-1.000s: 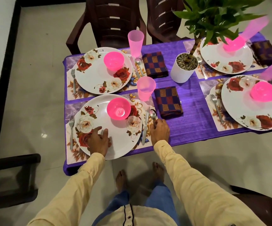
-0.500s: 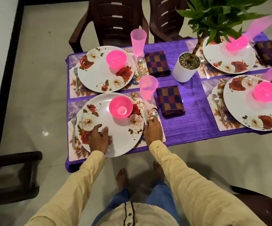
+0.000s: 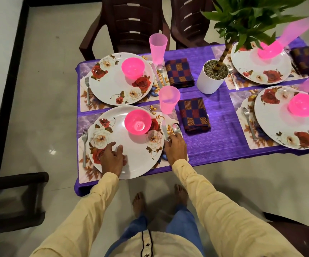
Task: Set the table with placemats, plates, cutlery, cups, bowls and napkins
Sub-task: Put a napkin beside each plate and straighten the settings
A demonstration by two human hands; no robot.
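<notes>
Table (image 3: 215, 145) edge ran just under both wrists. Plate (image 3: 137, 149) lay under left hand (image 3: 113, 156), fingers spread flat near its rim. Right hand (image 3: 175, 147) covered knife (image 3: 164, 128) and spoon (image 3: 176, 129) handles, clamp unclear; bare table just right of it.

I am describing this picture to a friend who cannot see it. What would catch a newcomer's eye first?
First the bright purple tablecloth with four floral plates, each holding a glowing pink bowl; the nearest bowl sits on the plate under the left hand. Then the green plant in a white pot at the table's middle. The right hand covers the spoon handle beside that plate.
</notes>
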